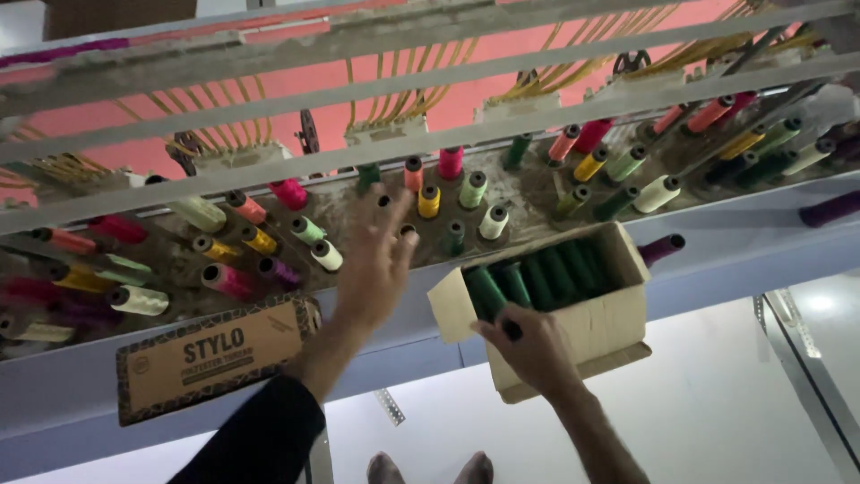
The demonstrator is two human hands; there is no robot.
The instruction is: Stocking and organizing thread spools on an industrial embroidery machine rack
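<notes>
My left hand [374, 260] reaches up to the dusty spool rack [528, 193], fingers spread, tips touching bare pegs near a yellow spool [429, 201] and an orange spool [413, 173]; it holds nothing. My right hand [528, 345] grips a dark green thread spool [488, 291] at the near left end of an open cardboard box [596, 327]. The box sits on the blue-grey ledge [743, 246] and holds a row of several dark green spools [555, 273].
Spools of pink, green, cream, yellow and purple thread fill the rack on both sides. A flat printed cardboard box [210, 357] lies on the ledge at left. Grey metal bars [448, 81] cross above, with yellow threads behind. My bare feet [430, 469] stand on the pale floor.
</notes>
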